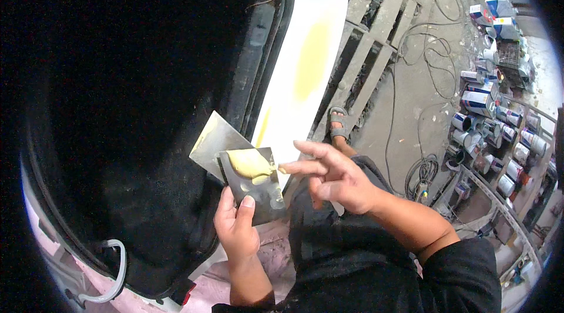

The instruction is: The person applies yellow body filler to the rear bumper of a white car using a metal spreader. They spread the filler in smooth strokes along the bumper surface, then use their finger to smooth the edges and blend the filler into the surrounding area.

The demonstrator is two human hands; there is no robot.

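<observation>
My left hand point(238, 228) grips a flat metal putty spreader point(271, 192), the thumb lying on its lower face. A mound of yellow putty point(248, 162) sits on its upper part. Behind it, partly covered, a second metal plate point(220, 139) sticks out to the upper left with a yellow smear on its edge; how it is held is hidden. My right hand point(341, 181) hovers just right of the putty, fingers apart and index finger pointing at it, its tip yellowish. A pale sliver point(338, 208) shows beneath this hand; I cannot tell what it is.
A white vehicle body edge point(288, 89) with yellow patches runs beside a dark opening point(135, 95). Wooden pallets point(370, 37) lie on the floor, with a cable point(392, 107) alongside. Several cans point(479, 102) crowd the right side. My sandalled foot point(339, 122) stands by the pallet.
</observation>
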